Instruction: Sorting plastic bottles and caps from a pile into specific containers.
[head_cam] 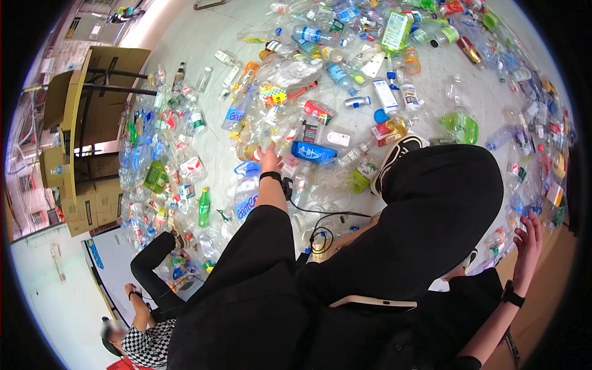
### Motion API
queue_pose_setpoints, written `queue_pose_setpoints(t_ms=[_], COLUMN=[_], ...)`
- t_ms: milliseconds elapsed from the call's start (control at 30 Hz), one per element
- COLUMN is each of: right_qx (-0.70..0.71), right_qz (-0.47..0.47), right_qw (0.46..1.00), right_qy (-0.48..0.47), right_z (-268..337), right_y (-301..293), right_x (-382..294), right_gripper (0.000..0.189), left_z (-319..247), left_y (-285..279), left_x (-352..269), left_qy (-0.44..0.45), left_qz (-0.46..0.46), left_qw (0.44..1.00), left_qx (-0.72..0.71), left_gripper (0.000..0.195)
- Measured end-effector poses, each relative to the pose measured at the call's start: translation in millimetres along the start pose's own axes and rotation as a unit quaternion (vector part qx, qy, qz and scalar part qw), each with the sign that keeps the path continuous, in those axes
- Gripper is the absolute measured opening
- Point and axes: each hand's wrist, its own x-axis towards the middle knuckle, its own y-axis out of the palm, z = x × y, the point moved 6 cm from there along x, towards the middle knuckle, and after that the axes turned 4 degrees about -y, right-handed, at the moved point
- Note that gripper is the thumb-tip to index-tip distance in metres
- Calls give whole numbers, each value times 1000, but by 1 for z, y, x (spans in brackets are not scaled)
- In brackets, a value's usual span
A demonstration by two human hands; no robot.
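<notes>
My left hand (270, 159) reaches out over loose plastic bottles, fingers apart, with nothing visible in its grasp. Just beside its fingertips lies a clear bottle with an amber tint (245, 152); whether they touch, I cannot tell. To the hand's right is a blue packet (313, 152). Nearer me, next to my left wrist, a large clear water bottle with a blue handle (248, 185) lies on its side. My right hand (527, 236) is raised at the far right with its fingers apart and empty. Several bottles (496, 240) are near it.
Plastic bottles (319, 34) cover much of the pale floor (212, 37), with another heap (152, 152) on the left. Cardboard boxes (99, 199) stand beyond that heap. A seated co-worker (148, 340) is at lower left. A black cable (323, 213) runs from my left wrist.
</notes>
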Motion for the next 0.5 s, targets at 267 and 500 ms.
queue_pose_setpoints(t_ms=[267, 500], right_qx=[-30, -48], right_qz=[13, 13], right_qw=[999, 999], right_qy=[2, -5], right_z=[-7, -1], right_y=[-5, 9], right_x=[9, 8], right_gripper=[44, 46], left_z=[24, 26], left_y=[-15, -9], left_x=[41, 38], left_qy=[-69, -55], left_qz=[-242, -155], left_qw=[953, 961], left_qx=[-168, -224], left_gripper=[77, 47])
